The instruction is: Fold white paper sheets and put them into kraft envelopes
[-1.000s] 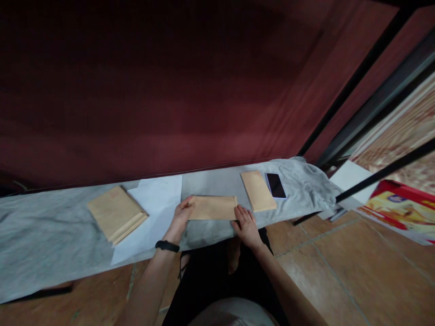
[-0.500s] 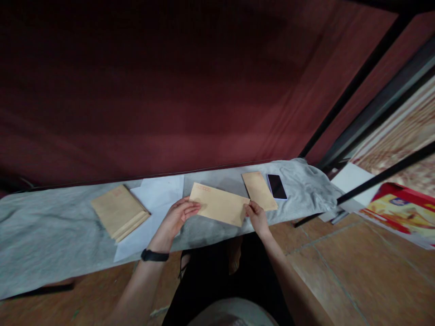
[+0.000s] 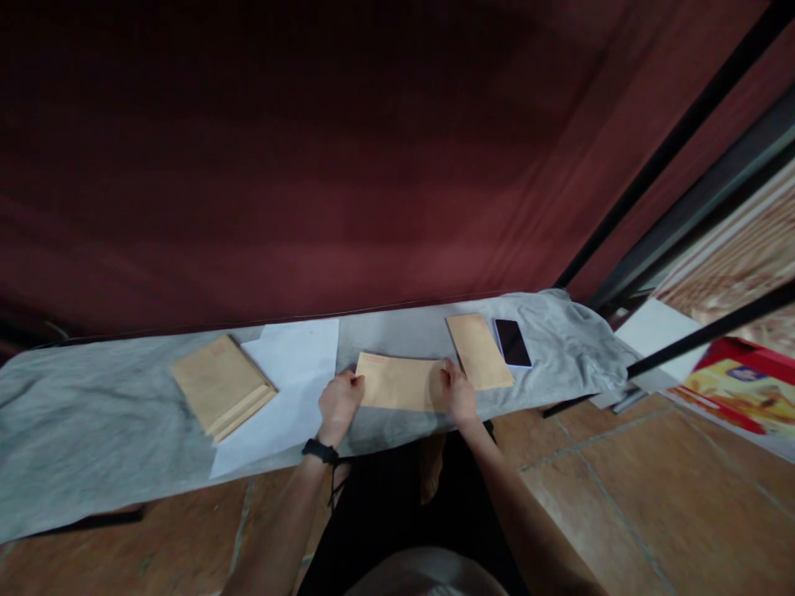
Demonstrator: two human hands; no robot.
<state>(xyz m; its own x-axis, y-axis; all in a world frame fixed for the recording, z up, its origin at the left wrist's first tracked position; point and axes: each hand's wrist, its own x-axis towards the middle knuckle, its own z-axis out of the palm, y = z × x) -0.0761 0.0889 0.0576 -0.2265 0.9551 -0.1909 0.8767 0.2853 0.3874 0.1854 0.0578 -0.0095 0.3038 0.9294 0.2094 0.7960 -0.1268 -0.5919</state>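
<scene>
Could crease the envelope (image 3: 401, 383) by pushing inward from both ends, pinched as it is at its left end by the left hand (image 3: 340, 404) and at its right by the right hand (image 3: 460, 396), or nudge the second envelope (image 3: 481, 352), just beside the right hand, by swinging that way. Held between the paper (image 3: 301, 356) and the second envelope, cannot tell whether touching the cloth (image 3: 99, 422). Now nearly level, instead of slanting down rightward as half a second ago.

Illegible print on held envelope (image 3: 401, 383), envelope stack (image 3: 220, 382), red box (image 3: 749, 382).
</scene>
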